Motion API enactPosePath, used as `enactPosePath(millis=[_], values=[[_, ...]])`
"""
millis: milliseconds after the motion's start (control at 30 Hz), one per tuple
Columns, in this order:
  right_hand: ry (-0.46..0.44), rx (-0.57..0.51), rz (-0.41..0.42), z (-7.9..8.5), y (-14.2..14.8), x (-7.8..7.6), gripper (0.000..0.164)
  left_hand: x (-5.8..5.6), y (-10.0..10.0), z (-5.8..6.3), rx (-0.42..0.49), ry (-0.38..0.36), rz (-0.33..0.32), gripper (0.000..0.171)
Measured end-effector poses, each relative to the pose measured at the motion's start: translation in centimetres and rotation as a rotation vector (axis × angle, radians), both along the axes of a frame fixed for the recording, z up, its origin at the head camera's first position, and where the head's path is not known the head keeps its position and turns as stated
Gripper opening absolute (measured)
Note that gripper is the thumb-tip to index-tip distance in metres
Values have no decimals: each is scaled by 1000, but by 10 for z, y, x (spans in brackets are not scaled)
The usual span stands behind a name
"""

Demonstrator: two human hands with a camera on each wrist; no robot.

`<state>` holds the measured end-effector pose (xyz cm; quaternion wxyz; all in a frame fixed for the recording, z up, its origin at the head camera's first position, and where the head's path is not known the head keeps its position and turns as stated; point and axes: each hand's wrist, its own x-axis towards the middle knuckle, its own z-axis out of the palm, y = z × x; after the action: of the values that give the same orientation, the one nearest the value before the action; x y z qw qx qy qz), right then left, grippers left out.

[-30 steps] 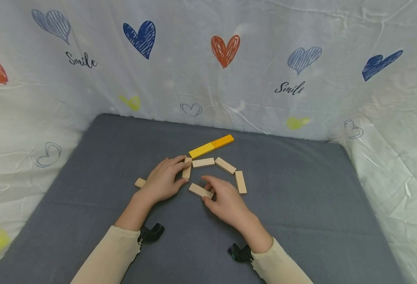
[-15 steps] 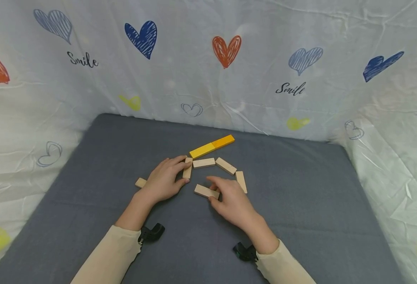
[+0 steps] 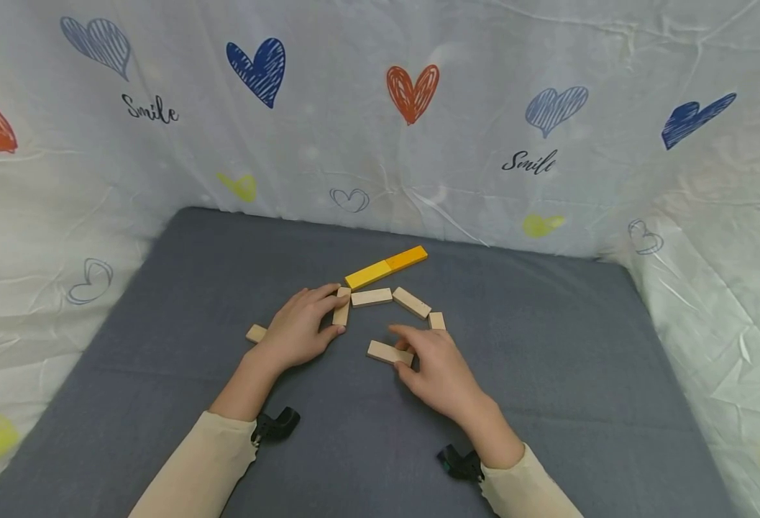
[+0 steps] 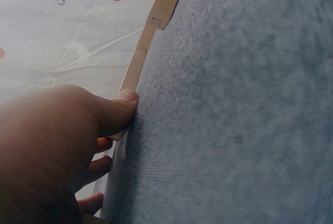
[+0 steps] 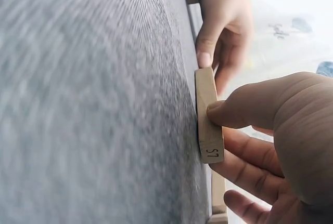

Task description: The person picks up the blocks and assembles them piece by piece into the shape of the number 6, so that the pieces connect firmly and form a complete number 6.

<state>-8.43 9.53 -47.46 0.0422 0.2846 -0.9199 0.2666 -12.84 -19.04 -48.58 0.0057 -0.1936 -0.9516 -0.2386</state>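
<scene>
On the dark grey cloth, my left hand (image 3: 298,327) holds a plain wooden block (image 3: 341,308) between thumb and fingers at the left end of a curved row. To the right, my right hand (image 3: 441,370) pinches another wooden block (image 3: 386,352) inside the curve. Its thumb presses one side of that block in the right wrist view, and printed characters mark the end (image 5: 212,154). The row goes on through a flat block (image 3: 372,297), a slanted block (image 3: 412,303) and a block (image 3: 436,321) partly hidden by my right hand.
Two blocks, one yellow (image 3: 368,274) and one orange (image 3: 408,258), lie end to end behind the row. A loose wooden block (image 3: 256,333) shows partly beside my left hand. A white curtain (image 3: 328,144) with printed hearts hangs behind the table's far edge.
My right hand has slid to the right with its block, now covering part of the row's rightmost block. The left hand has stayed on its block.
</scene>
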Motion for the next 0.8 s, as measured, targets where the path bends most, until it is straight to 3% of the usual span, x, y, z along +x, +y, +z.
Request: enactPosePath(millis=[800], values=[[11, -20, -56, -1, 24, 4, 64, 1, -1, 2, 5, -11, -8, 59]])
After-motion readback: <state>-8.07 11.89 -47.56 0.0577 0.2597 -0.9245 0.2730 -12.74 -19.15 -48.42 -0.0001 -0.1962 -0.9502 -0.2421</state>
